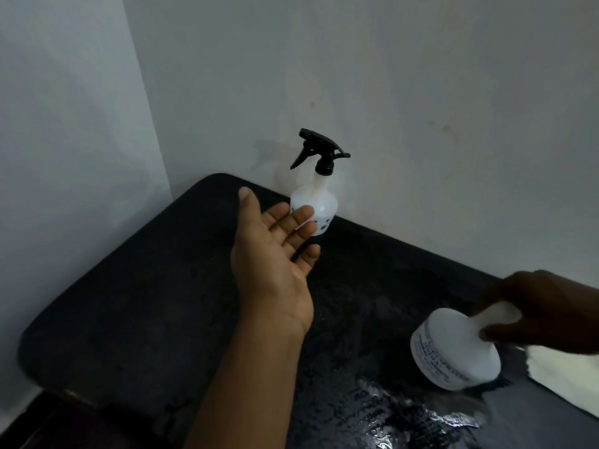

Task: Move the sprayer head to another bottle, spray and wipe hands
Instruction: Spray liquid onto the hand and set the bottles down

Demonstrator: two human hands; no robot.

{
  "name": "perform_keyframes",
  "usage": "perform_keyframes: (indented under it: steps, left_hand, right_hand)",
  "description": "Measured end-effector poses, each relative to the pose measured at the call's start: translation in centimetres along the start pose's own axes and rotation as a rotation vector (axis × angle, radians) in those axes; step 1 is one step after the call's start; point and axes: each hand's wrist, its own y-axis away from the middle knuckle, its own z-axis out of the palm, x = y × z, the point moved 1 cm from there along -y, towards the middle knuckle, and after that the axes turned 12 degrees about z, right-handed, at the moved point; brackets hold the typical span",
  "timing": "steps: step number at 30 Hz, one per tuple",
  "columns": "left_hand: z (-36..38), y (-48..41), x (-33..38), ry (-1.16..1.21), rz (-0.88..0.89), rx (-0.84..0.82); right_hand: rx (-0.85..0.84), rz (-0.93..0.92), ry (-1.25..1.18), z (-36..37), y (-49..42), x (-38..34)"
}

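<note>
Head view: open, empty left hand (275, 251) reaching for black trigger sprayer head (319, 150) on white plastic bottle (319, 205) by the wall, right hand (544, 312) gripping second, headless white bottle (453, 348), likely ready for the swap.

L hand (275, 251) open by spray bottle (316, 202) w/ black sprayer head (319, 152); R hand (544, 314) grips capless bottle (457, 348).

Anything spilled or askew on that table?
Yes. A shiny wet patch spreads across the black table near its front edge. The right hand holds a white plastic bottle, without sprayer, tilted over.
</note>
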Motion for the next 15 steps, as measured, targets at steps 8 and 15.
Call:
perform_keyframes:
  steps: [8,15]
  left_hand:
    - [0.3,0.0,-1.4,-0.032,-0.089,-0.03]
    - [0.4,0.0,-1.3,-0.039,-0.062,-0.043]
  right_hand:
    - [0.278,0.156,0.088,-6.1,-1.3,-1.9]
    - [0.328,0.24,-0.015,-9.4,-6.5,-1.9]
